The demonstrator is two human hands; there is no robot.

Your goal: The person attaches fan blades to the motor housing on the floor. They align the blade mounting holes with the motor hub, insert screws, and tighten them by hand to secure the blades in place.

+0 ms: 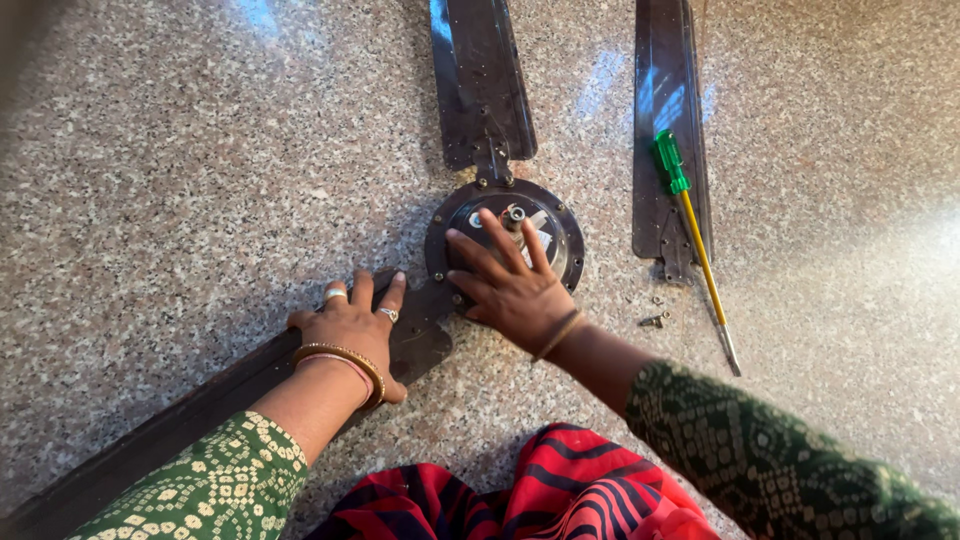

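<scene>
Head view: looking down at a speckled stone floor [200, 150].
Left hand [350, 330]: spread flat on the near fan blade [190, 415].
Right hand [515, 290]: fingers splayed, palm down, on the round motor hub [565, 235].
Handling: likely heavy, rigid metal; grip the hub rim.
Beyond: loose blade [668, 120], green screwdriver [695, 245], screws [655, 315].

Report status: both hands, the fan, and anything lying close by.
Left hand flat on lower-left fan blade. Right hand spread on motor hub. Detached blade, screwdriver and loose screws lie right of hub.
</scene>
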